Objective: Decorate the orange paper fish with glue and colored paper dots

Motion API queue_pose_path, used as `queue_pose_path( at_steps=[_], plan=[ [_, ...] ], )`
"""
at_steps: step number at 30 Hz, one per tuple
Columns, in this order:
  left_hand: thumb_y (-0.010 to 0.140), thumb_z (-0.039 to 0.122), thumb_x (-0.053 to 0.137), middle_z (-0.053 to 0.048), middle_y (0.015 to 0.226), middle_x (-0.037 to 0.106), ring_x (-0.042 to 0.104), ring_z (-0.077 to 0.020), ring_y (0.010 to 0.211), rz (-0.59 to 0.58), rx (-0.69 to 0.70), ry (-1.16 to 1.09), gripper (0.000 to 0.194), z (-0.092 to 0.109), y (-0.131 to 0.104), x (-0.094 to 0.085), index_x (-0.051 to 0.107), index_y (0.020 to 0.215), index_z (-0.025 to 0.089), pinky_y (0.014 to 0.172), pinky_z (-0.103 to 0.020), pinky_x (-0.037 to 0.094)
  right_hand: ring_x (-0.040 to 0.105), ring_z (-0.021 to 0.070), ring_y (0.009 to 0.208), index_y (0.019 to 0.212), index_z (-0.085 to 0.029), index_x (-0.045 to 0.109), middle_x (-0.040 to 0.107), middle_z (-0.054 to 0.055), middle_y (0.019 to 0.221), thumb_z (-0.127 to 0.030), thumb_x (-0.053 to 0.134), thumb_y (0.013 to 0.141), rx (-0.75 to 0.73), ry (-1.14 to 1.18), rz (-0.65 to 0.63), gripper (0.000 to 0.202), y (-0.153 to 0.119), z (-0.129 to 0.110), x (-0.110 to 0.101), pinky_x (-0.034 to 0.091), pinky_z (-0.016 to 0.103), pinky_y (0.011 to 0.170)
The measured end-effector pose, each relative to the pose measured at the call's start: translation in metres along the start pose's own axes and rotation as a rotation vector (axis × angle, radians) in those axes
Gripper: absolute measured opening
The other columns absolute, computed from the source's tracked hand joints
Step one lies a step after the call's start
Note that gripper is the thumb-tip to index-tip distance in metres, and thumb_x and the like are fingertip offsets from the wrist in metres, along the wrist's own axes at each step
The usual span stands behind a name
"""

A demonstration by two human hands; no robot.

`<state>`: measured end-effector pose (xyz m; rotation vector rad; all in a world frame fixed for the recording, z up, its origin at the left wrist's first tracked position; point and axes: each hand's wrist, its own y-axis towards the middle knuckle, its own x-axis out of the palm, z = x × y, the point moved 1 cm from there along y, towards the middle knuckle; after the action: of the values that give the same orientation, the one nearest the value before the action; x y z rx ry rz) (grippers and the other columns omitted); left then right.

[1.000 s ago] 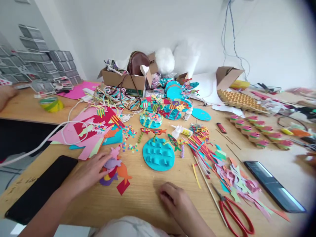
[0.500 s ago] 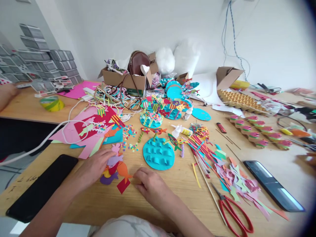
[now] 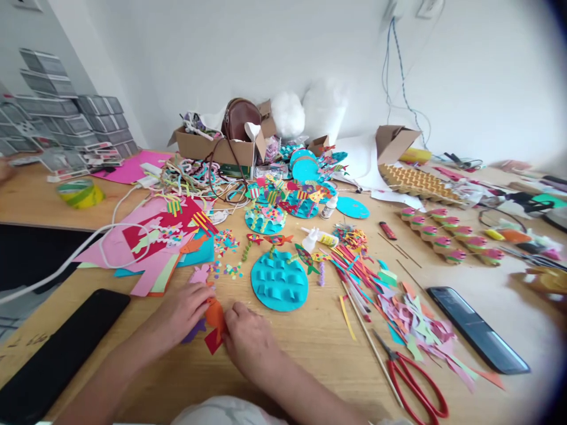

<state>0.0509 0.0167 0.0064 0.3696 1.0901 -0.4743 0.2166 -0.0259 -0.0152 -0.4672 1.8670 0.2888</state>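
An orange paper fish (image 3: 215, 314) lies between my two hands near the table's front. My left hand (image 3: 183, 310) rests over the pile of paper shapes, its fingertips bent down at the fish's upper left. Against the fish's right edge, my right hand (image 3: 248, 339) has curled fingers, and what they pinch is hidden. Under the fish's lower end a red paper square (image 3: 213, 341) sticks out. A purple paper shape (image 3: 194, 332) shows below my left hand, and a pink one (image 3: 200, 273) above it. To the right lies a round turquoise piece with raised strips (image 3: 280, 280).
Red-handled scissors (image 3: 416, 383), a wooden stick (image 3: 374, 345) and paper scraps (image 3: 416, 319) lie right. A black phone (image 3: 66, 348) is left, another phone (image 3: 478, 330) right. Glue bottles (image 3: 325, 238) stand or lie behind the turquoise piece. Part of another person's hand (image 3: 5, 170) shows far left.
Both hands have come closer together around the orange fish, my left hand now covering much of the paper pile. The whole view has shifted slightly.
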Motion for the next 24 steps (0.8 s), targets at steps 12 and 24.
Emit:
queue_pose_path(
  at_steps=[12, 24],
  plan=[
    [0.072, 0.005, 0.046, -0.008, 0.109, 0.063, 0.055, -0.0204, 0.105, -0.085, 0.016, 0.004, 0.038, -0.012, -0.005, 0.018, 0.062, 0.104, 0.021, 0.092, -0.037, 0.043, 0.061, 0.0188, 0.063, 0.090, -0.016, 0.060, 0.063, 0.007, 0.082, -0.011, 0.051, 0.074, -0.014, -0.011, 0.022, 0.019, 0.001, 0.003, 0.003, 0.042, 0.026, 0.050],
    [0.076, 0.009, 0.045, -0.007, 0.108, 0.064, 0.056, -0.0203, 0.104, -0.062, 0.023, -0.019, 0.036, -0.008, -0.001, 0.016, 0.061, 0.105, 0.022, 0.093, -0.038, 0.044, 0.057, 0.0154, 0.067, 0.085, -0.017, 0.057, 0.061, 0.006, 0.085, -0.011, 0.043, 0.082, 0.027, 0.131, 0.083, 0.016, -0.001, 0.012, -0.002, 0.041, 0.024, 0.056]
  ],
)
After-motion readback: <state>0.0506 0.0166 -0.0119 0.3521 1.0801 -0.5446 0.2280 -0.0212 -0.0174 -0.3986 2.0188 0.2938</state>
